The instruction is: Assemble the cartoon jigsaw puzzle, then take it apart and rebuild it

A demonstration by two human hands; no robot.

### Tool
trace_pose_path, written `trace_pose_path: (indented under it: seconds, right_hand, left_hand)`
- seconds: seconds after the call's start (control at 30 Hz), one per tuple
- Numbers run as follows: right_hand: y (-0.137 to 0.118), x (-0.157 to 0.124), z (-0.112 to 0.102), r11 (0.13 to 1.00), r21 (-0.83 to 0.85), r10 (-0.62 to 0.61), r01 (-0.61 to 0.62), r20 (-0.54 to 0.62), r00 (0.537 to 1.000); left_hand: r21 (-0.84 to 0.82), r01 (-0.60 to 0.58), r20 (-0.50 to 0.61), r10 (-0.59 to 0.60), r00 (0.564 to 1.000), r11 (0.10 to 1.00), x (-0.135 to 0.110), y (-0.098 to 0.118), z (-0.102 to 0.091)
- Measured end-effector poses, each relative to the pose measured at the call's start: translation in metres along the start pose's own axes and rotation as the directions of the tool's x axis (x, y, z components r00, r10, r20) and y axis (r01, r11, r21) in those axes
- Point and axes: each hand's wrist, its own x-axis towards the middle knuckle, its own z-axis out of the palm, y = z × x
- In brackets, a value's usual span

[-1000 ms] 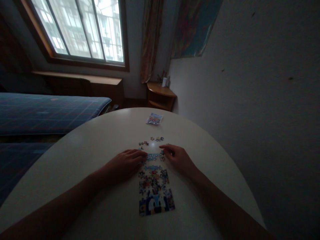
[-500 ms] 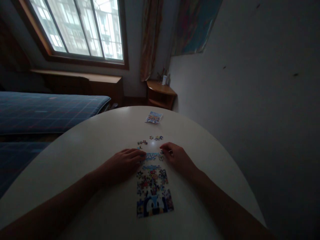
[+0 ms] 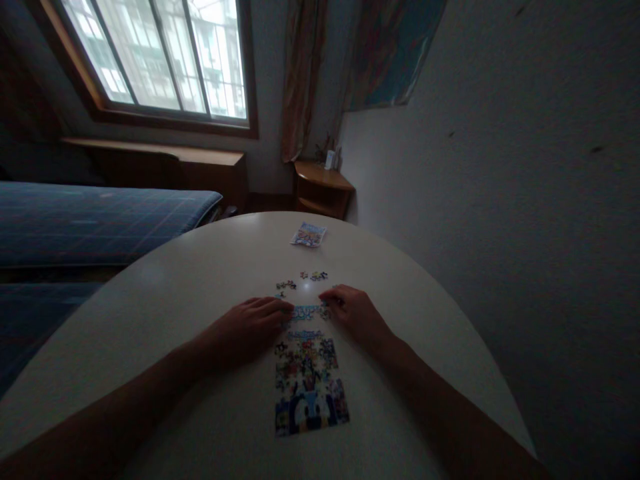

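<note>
A partly joined jigsaw puzzle [image 3: 311,393] with a blue cartoon dog's face lies on the white round table. Just above its upper edge is a separate joined strip of light blue pieces [image 3: 306,313]. Flat beside the strip's left end rests my left hand [image 3: 257,321], fingers stretched out and their tips touching it. My right hand [image 3: 354,315] is at the strip's right end, thumb and forefinger pinched on a small puzzle piece [image 3: 324,303], mostly covered by the fingers. Farther back lie loose puzzle pieces [image 3: 319,275] and more loose pieces [image 3: 287,285].
A small printed picture sheet [image 3: 309,235] lies near the far edge of the round table [image 3: 215,260]. Beyond the table are a blue plaid mattress [image 3: 100,220] on the left and a wooden corner shelf [image 3: 323,175]. A wall [image 3: 500,220] runs along the right.
The thumb and forefinger of my right hand have drawn closer together at the strip's right end. My left hand has stayed in place.
</note>
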Motion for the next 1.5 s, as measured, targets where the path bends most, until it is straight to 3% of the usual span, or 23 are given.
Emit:
trace_pose_path:
  seconds: [0.33, 0.8, 1.27, 1.5]
  right_hand:
    - [-0.0048, -0.0016, -0.002, 0.999, -0.015, -0.047, 0.048, 0.083, 0.995]
    - [-0.007, 0.0003, 0.0, 0.999, -0.04, 0.005, -0.003, 0.064, 0.998]
    - [-0.0033, -0.0029, -0.002, 0.997, -0.071, -0.029, 0.037, 0.105, 0.994]
    - [-0.0078, -0.0022, -0.0012, 0.981, -0.187, -0.023, 0.044, 0.114, 0.993]
  left_hand:
    - [0.006, -0.011, -0.019, 0.011, 1.0, 1.0, -0.0003, -0.0015, 0.003]
    - [-0.001, -0.011, -0.035, 0.011, 0.999, 1.0, -0.0003, -0.0016, 0.0024]
    - [0.019, 0.005, -0.029, -0.005, 1.0, 1.0, 0.0011, 0.0013, 0.0008]
    - [0.022, -0.006, -0.038, 0.006, 0.999, 1.0, 0.0014, 0.0016, -0.0003]
